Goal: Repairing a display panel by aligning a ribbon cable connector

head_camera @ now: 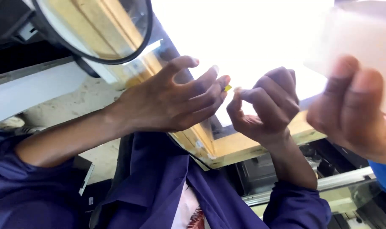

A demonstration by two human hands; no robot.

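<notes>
Yellow scrap (227, 87), tiny, sits between the two hands at centre frame, in front of the bright lit panel (252, 38).

Far left: round black-rimmed magnifier lens (95, 27) at the top, above a white ledge (32, 91).

Left hand (172, 99): fingers extended and nearly straight, loosely fanned, fingertips meeting at the yellow scrap; it appears pinched at the tips, though the contact is too small to confirm. Dark blue sleeve (23, 182) is pushed up the forearm.

Wooden frame (239, 146) borders the panel below the hands.

Right hand (267, 104): fingers curled tight, thumb and forefinger pressed together just beside the scrap.

Far right: another person's hand (354, 108), blurred, grips a white translucent container (362, 38).
</notes>
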